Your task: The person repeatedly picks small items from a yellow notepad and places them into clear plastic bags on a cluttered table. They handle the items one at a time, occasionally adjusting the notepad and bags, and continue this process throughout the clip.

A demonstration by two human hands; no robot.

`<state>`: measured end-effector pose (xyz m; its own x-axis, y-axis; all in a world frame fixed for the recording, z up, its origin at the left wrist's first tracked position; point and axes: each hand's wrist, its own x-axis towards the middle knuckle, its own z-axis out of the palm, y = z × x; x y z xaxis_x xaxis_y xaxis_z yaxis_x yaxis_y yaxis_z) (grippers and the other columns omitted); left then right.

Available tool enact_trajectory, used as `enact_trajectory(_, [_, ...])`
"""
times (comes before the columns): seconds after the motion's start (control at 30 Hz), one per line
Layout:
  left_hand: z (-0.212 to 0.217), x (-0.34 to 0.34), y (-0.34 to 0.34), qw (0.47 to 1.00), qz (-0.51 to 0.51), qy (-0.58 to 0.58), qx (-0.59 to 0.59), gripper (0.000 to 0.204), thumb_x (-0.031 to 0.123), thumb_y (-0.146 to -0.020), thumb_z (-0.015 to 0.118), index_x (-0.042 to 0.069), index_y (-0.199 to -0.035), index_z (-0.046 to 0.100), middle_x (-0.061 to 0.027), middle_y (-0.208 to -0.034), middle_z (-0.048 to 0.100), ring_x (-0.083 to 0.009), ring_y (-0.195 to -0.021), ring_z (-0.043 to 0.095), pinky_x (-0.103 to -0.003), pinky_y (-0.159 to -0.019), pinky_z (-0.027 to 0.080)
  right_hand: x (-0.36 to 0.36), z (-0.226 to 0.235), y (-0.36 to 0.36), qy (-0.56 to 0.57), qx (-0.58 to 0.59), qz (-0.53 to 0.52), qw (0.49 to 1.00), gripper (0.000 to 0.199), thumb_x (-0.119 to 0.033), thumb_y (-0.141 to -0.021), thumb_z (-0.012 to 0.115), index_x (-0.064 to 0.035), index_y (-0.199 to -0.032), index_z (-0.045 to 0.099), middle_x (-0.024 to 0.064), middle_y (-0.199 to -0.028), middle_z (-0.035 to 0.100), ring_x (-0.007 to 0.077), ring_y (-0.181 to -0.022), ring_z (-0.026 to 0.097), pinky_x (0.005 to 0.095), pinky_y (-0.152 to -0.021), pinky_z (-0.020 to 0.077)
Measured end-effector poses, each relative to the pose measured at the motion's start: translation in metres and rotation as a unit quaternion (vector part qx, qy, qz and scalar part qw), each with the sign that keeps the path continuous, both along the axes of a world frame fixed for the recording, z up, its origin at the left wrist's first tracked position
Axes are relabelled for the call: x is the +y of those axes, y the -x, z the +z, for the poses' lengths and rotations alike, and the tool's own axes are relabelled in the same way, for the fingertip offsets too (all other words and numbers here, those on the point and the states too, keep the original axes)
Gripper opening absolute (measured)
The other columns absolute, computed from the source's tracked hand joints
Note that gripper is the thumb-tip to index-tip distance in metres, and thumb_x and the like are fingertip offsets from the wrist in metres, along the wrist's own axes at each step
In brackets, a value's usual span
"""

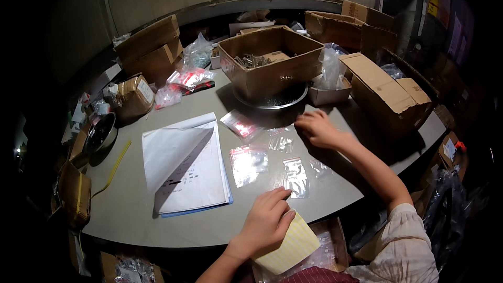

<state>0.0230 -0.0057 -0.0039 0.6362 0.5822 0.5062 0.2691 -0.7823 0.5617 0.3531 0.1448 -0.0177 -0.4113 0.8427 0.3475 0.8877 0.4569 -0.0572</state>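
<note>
At the near table edge, my left hand (268,219) is closed with its thumb over the upper part of a yellow striped sheet (293,246). Its fingertips come close to a small clear zip bag (296,181) lying flat. My right hand (316,127) reaches farther out, right of the metal bowl (270,106). Its fingers are bent down beside a small pale piece (310,108), and what they hold, if anything, is hidden. Between the hands lie more clear bags (249,163), several with red edges, and a red-and-clear packet (241,124).
A cardboard box (270,76) holding metal parts rests on the bowl. Left lies a stack of papers (191,173) with its top sheet curled up. Open cartons (382,84) stand right, a taped box (135,97) and dark bowl (100,132) left. An open box (338,238) sits below the table edge.
</note>
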Motion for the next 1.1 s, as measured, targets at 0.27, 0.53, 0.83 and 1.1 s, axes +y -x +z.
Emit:
enact_trajectory(0.27, [0.000, -0.004, 0.001, 1.000, 0.012, 0.024, 0.001, 0.016, 0.012, -0.091, 0.074, -0.002, -0.088, 0.067, -0.0205, -0.129, 0.068, -0.0418, -0.125, 0.061, -0.049, -0.108, 0.046, -0.057, 0.031, 0.020, 0.098, 0.070, 0.056, 0.991, 0.032, 0.000, -0.082, 0.064, -0.0063, -0.110, 0.077, 0.0093, -0.112, 0.076, 0.0269, -0.115, 0.065, 0.0473, -0.108, 0.0386])
enact_trajectory(0.53, [0.002, -0.003, 0.000, 1.000, 0.011, 0.028, 0.002, 0.016, 0.012, -0.092, 0.072, -0.002, -0.088, 0.066, -0.0215, -0.131, 0.067, -0.0414, -0.126, 0.061, -0.048, -0.109, 0.046, -0.046, 0.007, 0.000, 0.012, 0.231, 0.027, 0.973, 0.031, 0.004, -0.086, 0.062, -0.0007, -0.115, 0.073, 0.0160, -0.119, 0.073, 0.0350, -0.108, 0.069, 0.0418, -0.095, 0.0547])
enact_trajectory(0.83, [-0.001, -0.004, 0.002, 0.999, 0.028, 0.026, 0.001, 0.015, 0.012, -0.090, 0.074, -0.001, -0.088, 0.067, -0.0223, -0.130, 0.068, -0.0411, -0.120, 0.065, -0.045, -0.104, 0.049, -0.063, 0.008, 0.019, 0.129, 0.287, 0.147, 0.938, 0.028, -0.010, -0.086, 0.070, -0.0042, -0.113, 0.073, 0.0177, -0.122, 0.070, 0.0361, -0.112, 0.067, 0.0441, -0.097, 0.0531])
enact_trajectory(1.1, [0.002, -0.006, 0.004, 0.998, 0.016, 0.057, 0.018, 0.017, 0.012, -0.090, 0.075, -0.001, -0.087, 0.065, -0.0232, -0.128, 0.067, -0.0409, -0.115, 0.065, -0.043, -0.101, 0.050, -0.073, 0.001, 0.032, 0.246, 0.295, 0.241, 0.891, 0.040, -0.031, -0.106, 0.060, -0.0063, -0.137, 0.067, 0.0132, -0.144, 0.063, 0.0376, -0.146, 0.045, 0.0476, -0.122, 0.0334])
